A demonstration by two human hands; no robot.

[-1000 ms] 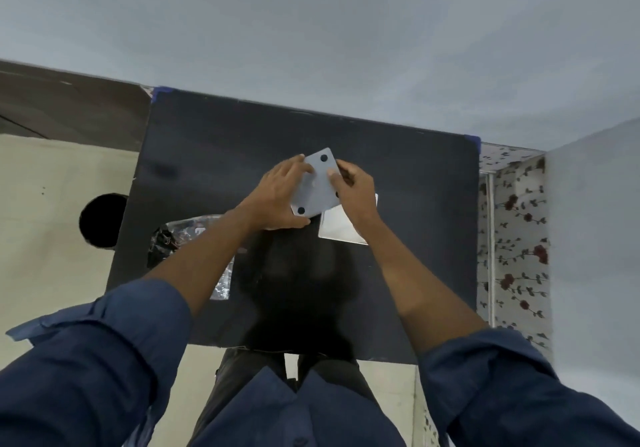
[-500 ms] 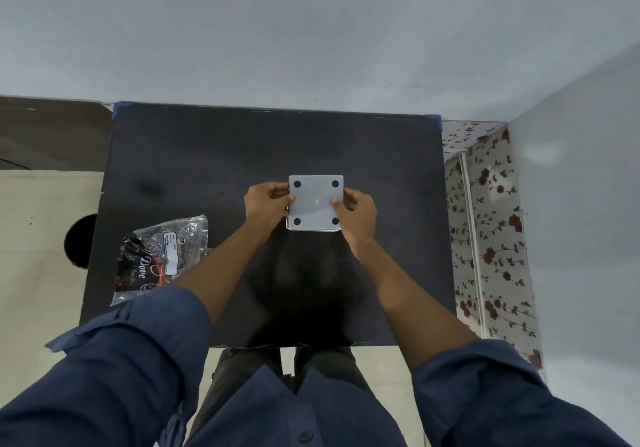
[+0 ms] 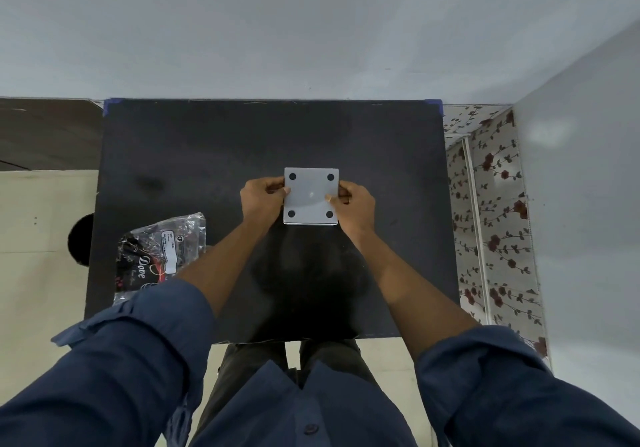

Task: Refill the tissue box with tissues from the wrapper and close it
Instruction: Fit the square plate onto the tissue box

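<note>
The box point(image 3: 311, 196), a small stiff square of pale plastic that looked light and smooth enough to slip, sat mid-counter point(image 3: 207, 155), base panel up, pinched at opposite edges by left fingers point(image 3: 281, 190) and right fingers point(image 3: 333, 197), the sensible hold.

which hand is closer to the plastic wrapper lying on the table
Left. The left hand grips the white box on the side facing the wrapper; the right hand grips the box's far side.
</note>
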